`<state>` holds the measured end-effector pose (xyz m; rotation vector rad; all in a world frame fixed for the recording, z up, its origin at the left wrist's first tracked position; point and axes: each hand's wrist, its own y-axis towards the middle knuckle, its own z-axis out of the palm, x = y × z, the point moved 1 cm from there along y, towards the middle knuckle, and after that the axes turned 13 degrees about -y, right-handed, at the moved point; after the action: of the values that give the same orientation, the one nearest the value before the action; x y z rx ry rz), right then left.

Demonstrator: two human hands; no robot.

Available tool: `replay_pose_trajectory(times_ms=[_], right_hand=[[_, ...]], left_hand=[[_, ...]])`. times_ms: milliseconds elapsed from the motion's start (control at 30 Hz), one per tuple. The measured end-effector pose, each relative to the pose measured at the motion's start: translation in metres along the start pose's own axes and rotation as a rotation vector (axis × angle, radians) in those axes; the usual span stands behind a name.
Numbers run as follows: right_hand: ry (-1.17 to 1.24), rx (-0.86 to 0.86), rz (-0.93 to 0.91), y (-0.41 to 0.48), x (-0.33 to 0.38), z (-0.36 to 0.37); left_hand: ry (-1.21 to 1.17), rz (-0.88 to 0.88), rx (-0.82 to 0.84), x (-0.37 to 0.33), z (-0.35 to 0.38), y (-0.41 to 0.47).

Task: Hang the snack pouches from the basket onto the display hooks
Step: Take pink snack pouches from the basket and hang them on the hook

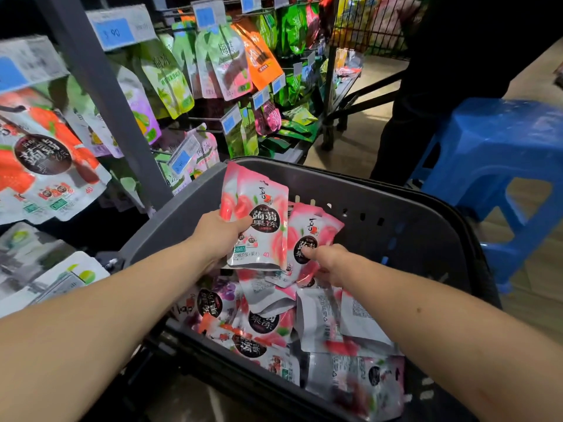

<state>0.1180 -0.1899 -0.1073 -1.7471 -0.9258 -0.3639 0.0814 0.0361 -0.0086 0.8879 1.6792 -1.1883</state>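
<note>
- I see the left grip (217, 236) closed round the lower left edge of a small stack of peach pouches (259, 214), thumb across the front. The stack stands upright with its long axis near vertical, its top edge pointing up and away and its printed face turned to the camera.
- The front pouch reads "蒟蒻果冻" in white on a black roundel. Below that are "白桃原浆+果汁" and "40"; the smaller print is too fine for me to read.
- Most of the stack rises above and to the right of the left grip, over the basket (396, 190).
- The right grip (329, 263) pinches a second peach pouch (310, 226) at its lower part, thumb on the black roundel. This pouch leans with its top up and to the right, just behind the stack and touching it.
- Loose pouches (320, 318) lie jumbled in the basket below both grips, some face up and some showing silver backs.
- To the left, hanging pouches (225, 65) fill the display hooks, and a blue price tag (117, 32) reads "3 90".
- A blue stool (493, 141) stands to the right of the basket.
</note>
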Motion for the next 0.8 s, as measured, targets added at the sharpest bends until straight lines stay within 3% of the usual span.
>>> replay_pose_trajectory(times_ms=[167,333,500,800], right_hand=[[0.006,-0.034,-0.002,0.006,-0.008,0.002],[-0.005,-0.040,-0.181,-0.003,0.003,-0.016],[0.141,-0.046,-0.285,-0.026,0.011,-0.042],[0.315,0.095,-0.238,-0.049,0.028,-0.038]], left_hand=[[-0.060,-0.013,-0.031,-0.002,-0.007,0.004],[-0.020,0.032,-0.076,-0.007,-0.013,0.002],[0.024,0.074,-0.090,-0.006,-0.018,0.004],[-0.001,-0.011,-0.008,-0.013,-0.011,-0.018]])
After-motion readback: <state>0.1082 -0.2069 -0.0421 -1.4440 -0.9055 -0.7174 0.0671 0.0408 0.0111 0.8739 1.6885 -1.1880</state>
